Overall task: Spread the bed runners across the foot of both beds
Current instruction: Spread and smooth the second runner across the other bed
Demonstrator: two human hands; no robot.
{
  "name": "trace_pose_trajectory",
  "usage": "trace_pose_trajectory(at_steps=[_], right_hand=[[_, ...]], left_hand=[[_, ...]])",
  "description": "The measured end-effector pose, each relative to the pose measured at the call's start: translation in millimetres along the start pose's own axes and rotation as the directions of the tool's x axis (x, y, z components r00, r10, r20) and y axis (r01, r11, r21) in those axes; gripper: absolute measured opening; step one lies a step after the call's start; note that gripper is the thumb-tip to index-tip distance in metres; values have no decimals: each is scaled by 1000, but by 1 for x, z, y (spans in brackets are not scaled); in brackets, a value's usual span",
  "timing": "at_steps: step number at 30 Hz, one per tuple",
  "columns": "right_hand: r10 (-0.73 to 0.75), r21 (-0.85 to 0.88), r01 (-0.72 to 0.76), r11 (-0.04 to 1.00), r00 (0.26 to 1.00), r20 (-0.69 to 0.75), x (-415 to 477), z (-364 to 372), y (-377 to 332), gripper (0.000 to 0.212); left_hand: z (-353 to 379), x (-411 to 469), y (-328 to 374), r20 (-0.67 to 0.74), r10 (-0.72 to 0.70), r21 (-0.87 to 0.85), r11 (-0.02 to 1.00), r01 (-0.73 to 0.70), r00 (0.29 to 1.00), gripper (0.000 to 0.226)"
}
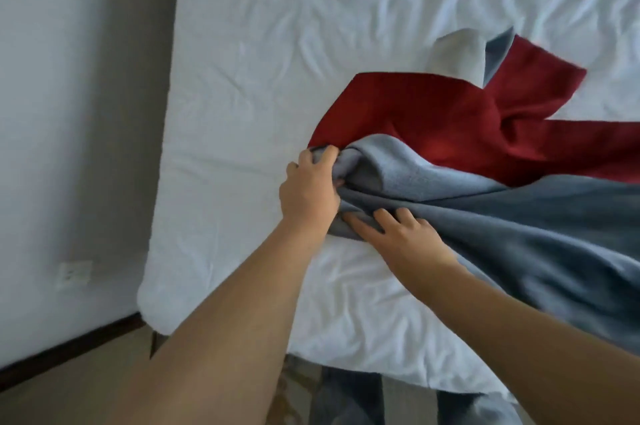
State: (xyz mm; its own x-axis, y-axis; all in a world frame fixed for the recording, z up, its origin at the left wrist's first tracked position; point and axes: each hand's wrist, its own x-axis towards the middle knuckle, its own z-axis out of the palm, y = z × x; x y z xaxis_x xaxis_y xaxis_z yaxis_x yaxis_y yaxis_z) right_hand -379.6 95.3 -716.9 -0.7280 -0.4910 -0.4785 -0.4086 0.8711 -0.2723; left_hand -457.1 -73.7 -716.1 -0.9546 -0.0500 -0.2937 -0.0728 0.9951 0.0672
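Observation:
A red and blue-grey bed runner (pixel 450 133) lies bunched and twisted on the white sheet of a bed (pixel 259 60), near its foot. My left hand (pixel 310 190) grips a gathered end of the blue-grey cloth, fingers curled into the folds. Just below and to the right, my right hand (pixel 398 234) rests on the blue-grey side (pixel 519 234) with fingers spread, their tips tucked at the cloth's lower edge. The runner trails off past the right border of the view. A second bed is not in view.
A grey-white wall (pixel 69 112) runs along the bed's left side with a narrow gap and a white socket (pixel 74 274) low down. A dark skirting board (pixel 69 348) meets a tan floor (pixel 86 397). My legs in jeans stand at the foot edge.

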Motion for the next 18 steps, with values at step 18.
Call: trace_pose_trajectory(at_steps=[18], right_hand=[[136, -95, -125, 988, 983, 125, -120, 47, 153, 87]], left_hand=[[44, -57, 128, -266, 231, 12, 972, -237, 936, 27]])
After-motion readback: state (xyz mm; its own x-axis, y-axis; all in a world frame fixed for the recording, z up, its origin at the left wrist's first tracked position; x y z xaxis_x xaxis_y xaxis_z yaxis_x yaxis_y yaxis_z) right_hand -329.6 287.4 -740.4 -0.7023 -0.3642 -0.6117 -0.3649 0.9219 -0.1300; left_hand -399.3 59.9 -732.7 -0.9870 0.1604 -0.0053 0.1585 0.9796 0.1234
